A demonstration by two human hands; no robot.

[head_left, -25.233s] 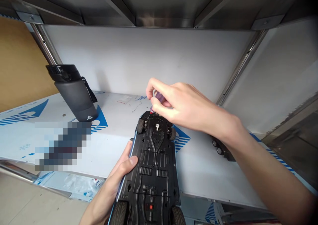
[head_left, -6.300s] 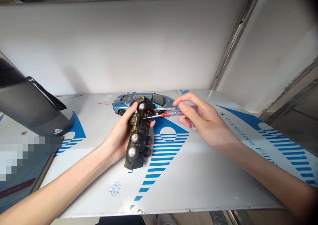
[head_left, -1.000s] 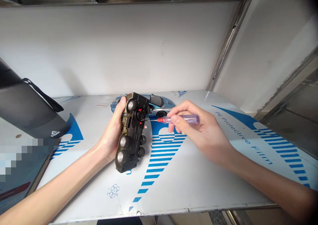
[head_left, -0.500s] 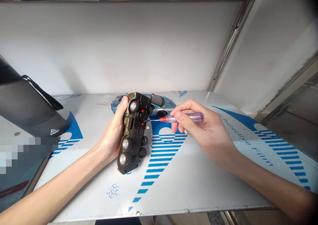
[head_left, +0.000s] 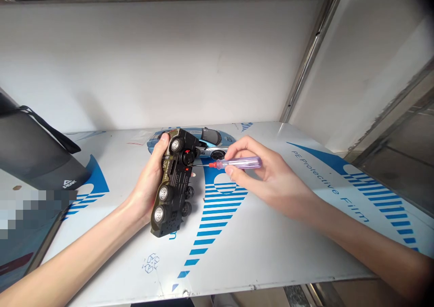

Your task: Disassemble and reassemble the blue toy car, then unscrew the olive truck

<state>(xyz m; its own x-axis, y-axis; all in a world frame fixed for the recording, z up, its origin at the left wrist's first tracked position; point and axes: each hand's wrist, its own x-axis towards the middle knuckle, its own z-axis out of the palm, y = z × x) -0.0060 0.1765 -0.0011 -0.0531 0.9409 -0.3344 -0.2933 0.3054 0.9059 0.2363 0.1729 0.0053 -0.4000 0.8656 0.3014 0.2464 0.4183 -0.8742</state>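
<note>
While our left hand (head_left: 151, 173) clasps the toy truck (head_left: 171, 185), underside outward, above the left half of the shelf (head_left: 257, 252), our right hand's grip (head_left: 271, 176) holds the screwdriver (head_left: 244, 163), thumb lower on the handle than half a second ago; we read that as a fresh hold for turning. The tip's seat is too small to make out, the toy truck partly hides the blue toy car (head_left: 212, 136) near the rear edge, and the bottle (head_left: 40, 148) is cut off.

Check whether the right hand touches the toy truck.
Apart: the head view shows a gap between the right hand, gripping the screwdriver, and the toy truck.
</note>
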